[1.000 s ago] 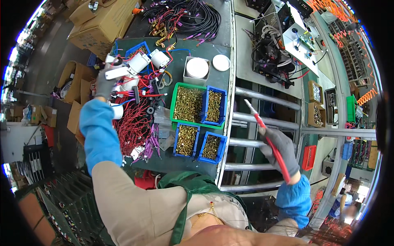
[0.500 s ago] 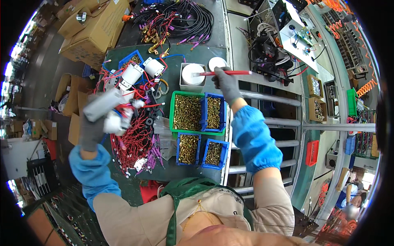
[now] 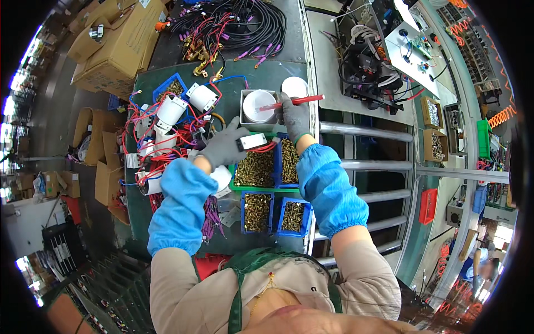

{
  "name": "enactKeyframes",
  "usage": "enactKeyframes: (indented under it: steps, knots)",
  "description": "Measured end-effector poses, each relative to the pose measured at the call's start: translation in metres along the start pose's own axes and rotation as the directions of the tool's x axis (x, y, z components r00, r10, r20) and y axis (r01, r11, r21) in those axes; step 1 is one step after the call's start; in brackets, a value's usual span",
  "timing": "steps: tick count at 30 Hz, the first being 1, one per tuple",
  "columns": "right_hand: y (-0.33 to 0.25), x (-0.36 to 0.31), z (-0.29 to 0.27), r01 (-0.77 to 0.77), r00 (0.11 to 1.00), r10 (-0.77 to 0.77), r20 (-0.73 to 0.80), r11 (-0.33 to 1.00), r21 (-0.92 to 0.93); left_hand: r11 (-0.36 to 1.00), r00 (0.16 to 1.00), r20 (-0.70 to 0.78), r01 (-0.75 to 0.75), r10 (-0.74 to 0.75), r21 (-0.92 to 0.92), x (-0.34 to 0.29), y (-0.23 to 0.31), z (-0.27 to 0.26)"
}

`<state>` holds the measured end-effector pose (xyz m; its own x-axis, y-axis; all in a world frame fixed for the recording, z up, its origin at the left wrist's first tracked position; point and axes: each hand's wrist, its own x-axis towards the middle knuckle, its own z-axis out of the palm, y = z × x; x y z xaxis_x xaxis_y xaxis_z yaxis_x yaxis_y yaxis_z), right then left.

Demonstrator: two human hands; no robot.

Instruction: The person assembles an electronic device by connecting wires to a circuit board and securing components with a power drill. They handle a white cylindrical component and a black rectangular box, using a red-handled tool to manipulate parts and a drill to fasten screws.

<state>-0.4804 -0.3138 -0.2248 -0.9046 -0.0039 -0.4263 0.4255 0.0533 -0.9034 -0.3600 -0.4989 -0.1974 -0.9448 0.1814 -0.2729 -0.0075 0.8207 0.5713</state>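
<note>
My left hand, in a grey glove, is closed on a small silver box-shaped part with red wires trailing from it, above the green bin of brass-coloured fasteners. In my gloved right hand is a red-handled brush, pinched near the middle. Its tip reaches over the round white tub, and whether it touches the contents cannot be made out. The tub stands in a square grey holder. Just behind my right hand lies a round white lid.
Several white cylinders with red wires crowd the bench's left side. Blue bins of fasteners stand nearest me. A coil of black cables lies at the far end. Right of the bench edge run metal rollers; a cardboard box sits far left.
My left hand has swung right from the left side of the bench with the silver part, to beside the tub. My right hand has shifted slightly left and nearer, with the brush.
</note>
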Motion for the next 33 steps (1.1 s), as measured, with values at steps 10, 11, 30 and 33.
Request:
enactKeyframes:
  steps: [10,11,30,33]
  knots:
    - [0.002,-0.003,0.009,-0.033,0.999,0.032,0.026,0.999,0.041,0.992,0.988,0.093,0.119,-0.121,0.032,0.031,-0.008,0.008]
    - [0.002,-0.006,0.005,-0.057,0.998,0.053,0.039,0.993,0.104,0.990,0.985,0.104,0.138,-0.139,0.011,0.032,-0.008,0.007]
    - [0.048,-0.039,-0.102,-0.516,0.845,0.073,0.530,0.373,0.771,0.985,0.997,-0.071,-0.010,-0.003,-0.175,-0.027,0.000,0.005]
    - [0.003,-0.082,-0.122,-0.434,0.827,-0.111,0.551,0.496,0.752,0.930,0.978,-0.205,-0.114,0.043,-0.350,-0.055,-0.020,0.031]
